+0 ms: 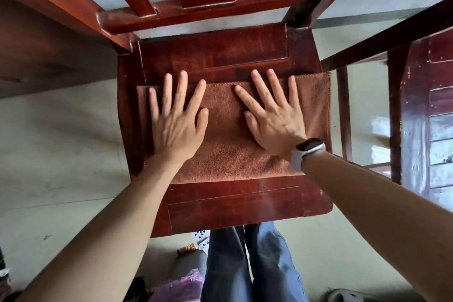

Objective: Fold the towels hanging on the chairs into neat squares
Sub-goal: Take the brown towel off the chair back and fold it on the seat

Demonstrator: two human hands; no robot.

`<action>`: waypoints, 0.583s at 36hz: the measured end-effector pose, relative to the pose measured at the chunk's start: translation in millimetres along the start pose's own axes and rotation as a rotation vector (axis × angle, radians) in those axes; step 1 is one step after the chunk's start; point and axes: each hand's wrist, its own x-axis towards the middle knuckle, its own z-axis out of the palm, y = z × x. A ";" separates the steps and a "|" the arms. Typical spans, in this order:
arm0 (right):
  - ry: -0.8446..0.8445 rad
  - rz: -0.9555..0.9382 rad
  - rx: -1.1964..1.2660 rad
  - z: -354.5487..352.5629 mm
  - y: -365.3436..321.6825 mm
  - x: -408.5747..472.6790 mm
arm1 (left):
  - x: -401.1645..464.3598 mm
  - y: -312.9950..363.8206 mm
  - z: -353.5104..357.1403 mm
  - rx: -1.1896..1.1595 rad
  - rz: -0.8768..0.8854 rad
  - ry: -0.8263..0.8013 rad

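Observation:
A rust-brown towel (228, 140) lies flat across the seat of a dark red wooden chair (235, 206), folded into a wide rectangle. Its right end reaches the seat's right edge. My left hand (177, 117) rests palm down on the towel's left part, fingers spread, fingertips past the towel's far edge. Flat on the right part lies my right hand (272, 115), fingers spread too, with a white-strapped watch on the wrist. Neither hand grips the cloth.
The chair's slatted backrest (203, 0) rises just beyond the seat. A second dark wooden chair (416, 110) stands close on the right. My legs in blue trousers (250, 262) are under the seat's near edge. A pink plastic bag (181, 284) and small litter lie on the floor.

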 end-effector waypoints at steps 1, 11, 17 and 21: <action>0.014 -0.001 -0.012 2.2 5.3 -0.3 | -0.5 -5.4 1.6 0.005 -0.009 0.015; 0.052 0.266 0.059 -4.4 61.2 -12.1 | -6.2 -38.7 -2.9 -0.041 -0.156 0.002; 0.103 0.488 0.412 -13.3 91.9 -22.3 | -12.5 -30.0 -12.2 -0.079 -0.235 -0.011; 0.251 0.677 0.626 -18.9 88.4 -40.5 | -32.0 -6.1 -13.9 -0.088 -0.175 0.008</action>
